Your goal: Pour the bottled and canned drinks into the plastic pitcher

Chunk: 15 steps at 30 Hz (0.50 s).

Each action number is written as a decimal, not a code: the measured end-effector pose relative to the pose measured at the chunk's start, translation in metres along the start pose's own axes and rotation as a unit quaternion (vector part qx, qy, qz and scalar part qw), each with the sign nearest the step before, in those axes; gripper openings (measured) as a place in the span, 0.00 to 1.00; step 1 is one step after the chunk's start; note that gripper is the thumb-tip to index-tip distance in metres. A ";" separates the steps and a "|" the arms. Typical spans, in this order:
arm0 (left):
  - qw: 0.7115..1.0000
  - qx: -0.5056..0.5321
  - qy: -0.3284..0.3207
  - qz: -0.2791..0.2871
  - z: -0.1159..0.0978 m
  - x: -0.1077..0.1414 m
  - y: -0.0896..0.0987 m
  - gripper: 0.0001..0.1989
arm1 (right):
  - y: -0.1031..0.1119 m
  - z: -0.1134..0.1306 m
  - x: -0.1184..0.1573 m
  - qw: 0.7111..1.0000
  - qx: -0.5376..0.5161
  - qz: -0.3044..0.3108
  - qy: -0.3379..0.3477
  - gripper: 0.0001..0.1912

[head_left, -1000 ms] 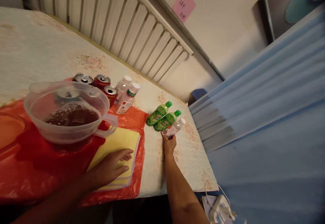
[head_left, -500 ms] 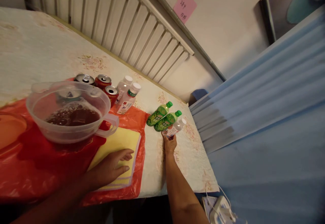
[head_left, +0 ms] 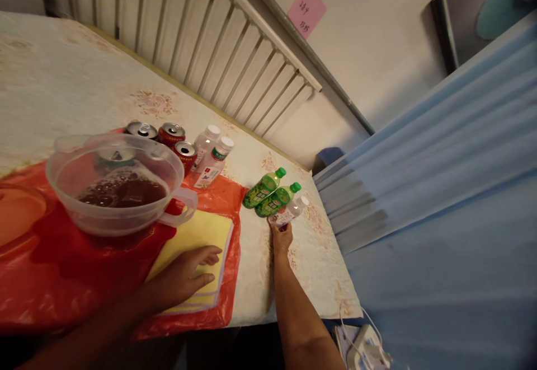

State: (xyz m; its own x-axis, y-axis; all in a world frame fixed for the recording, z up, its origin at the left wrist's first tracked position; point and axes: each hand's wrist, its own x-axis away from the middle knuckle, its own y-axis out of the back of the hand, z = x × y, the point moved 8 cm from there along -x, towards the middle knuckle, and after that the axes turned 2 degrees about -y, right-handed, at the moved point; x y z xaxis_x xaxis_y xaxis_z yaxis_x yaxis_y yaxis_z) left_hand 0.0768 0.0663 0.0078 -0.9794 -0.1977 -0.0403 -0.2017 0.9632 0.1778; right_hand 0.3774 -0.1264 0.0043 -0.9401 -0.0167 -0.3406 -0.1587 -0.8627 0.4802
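Note:
My right hand [head_left: 281,238] is closed on the lower part of a clear bottle [head_left: 289,211] with a white cap, beside two green bottles [head_left: 263,189] on the flowered tablecloth. Over yellow cloths [head_left: 199,235] my left hand [head_left: 188,275] is held with its fingers apart, holding nothing. A clear plastic pitcher [head_left: 113,216] with dark, foamy liquid stands on red plastic sheeting [head_left: 92,297] left of the cloths. Behind it are red cans [head_left: 187,154], a dark can [head_left: 141,130] and two clear bottles [head_left: 210,168] with white caps.
An orange lid [head_left: 19,213] lies at the far left. A radiator [head_left: 188,34] and wall border the back edge of the table. To the right hangs a blue curtain [head_left: 440,191]. A white device with cables [head_left: 367,347] is below the table's right corner.

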 end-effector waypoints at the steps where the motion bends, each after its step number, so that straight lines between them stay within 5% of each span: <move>1: 1.000 0.000 0.000 -0.001 0.000 0.000 0.000 0.26 | 0.000 0.000 0.000 1.000 0.001 -0.001 0.000 0.22; 15: 1.000 -0.015 -0.008 0.003 0.002 -0.001 -0.001 0.25 | 0.000 -0.004 0.000 1.000 -0.009 -0.008 -0.021 0.30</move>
State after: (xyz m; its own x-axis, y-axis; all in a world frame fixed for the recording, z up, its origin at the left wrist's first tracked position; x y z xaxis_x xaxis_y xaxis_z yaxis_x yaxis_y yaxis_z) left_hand 0.0780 0.0664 0.0054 -0.9803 -0.1896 -0.0546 -0.1969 0.9581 0.2081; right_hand 0.3783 -0.1282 0.0012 -0.9493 0.0173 -0.3138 -0.1680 -0.8718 0.4602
